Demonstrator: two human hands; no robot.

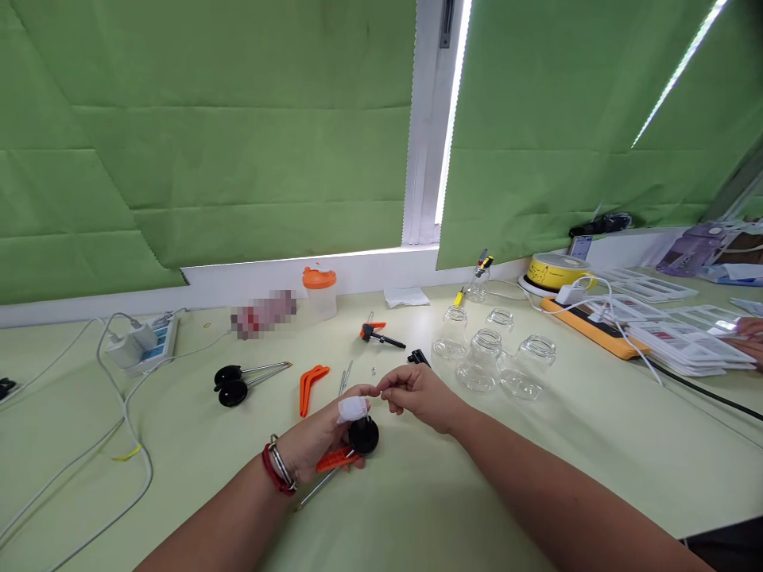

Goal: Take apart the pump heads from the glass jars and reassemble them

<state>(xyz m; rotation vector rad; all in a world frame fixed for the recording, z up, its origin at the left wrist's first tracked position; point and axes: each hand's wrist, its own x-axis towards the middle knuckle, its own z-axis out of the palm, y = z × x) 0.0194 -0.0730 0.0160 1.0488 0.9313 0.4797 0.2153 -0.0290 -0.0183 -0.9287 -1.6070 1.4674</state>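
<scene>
My left hand [319, 437], a white wrap [353, 409] on its thumb, is closed around a black round knob [365, 438] with a metal rod [315, 490] and an orange plastic piece [335, 460]. The rod points down toward the near left. At the left index fingertip, my right hand [420, 396] pinches its thumb and forefinger together; anything between them is too small to make out. Just beyond lie tiny metal bits [373, 371], thin metal rods [346, 377], an orange bent handle [310, 388] and a black part [419, 357].
Several clear jars [478, 365] stand right of my hands. Two black-knobbed rods [234, 389] lie left; an orange-and-black assembly [381, 337] lies beyond. An orange-lidded cup [320, 294] is at the back. Cables [128, 413] and an orange power strip [596, 327] flank the table.
</scene>
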